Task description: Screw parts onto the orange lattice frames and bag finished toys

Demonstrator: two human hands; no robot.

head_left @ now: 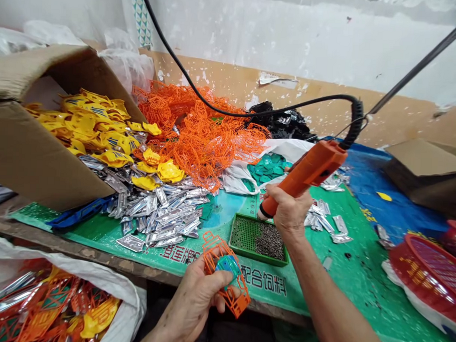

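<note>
Well, the left hand (195, 299) is clamped on an orange lattice frame (236, 296), held just above the near edge of the table, with a teal piece (227, 267) inside the frame beside the thumb. The right hand (288, 213) is wrapped around an orange corded tool (310, 169), its dark tip angled down and to the left, above a green tray (244, 236) holding small dark pieces. The hands are apart, and the tool does not touch the frame.

The tray sits on a printed green mat (353, 290) that covers the tabletop. Silver foil pieces (155, 216) lie in a heap left of the tray, with more (323, 219) beside the right hand. Behind them is a mound of orange lattice frames (199, 132), next to yellow pieces (90, 131) spilling from a tilted cardboard box (45, 154). Teal pieces (267, 167) lie on a white bag (238, 179), and black pieces (280, 123) sit near the wall. A red basket (429, 278) stands at the right, and a white sack (129, 307) of mixed scraps lies at lower left.
</note>
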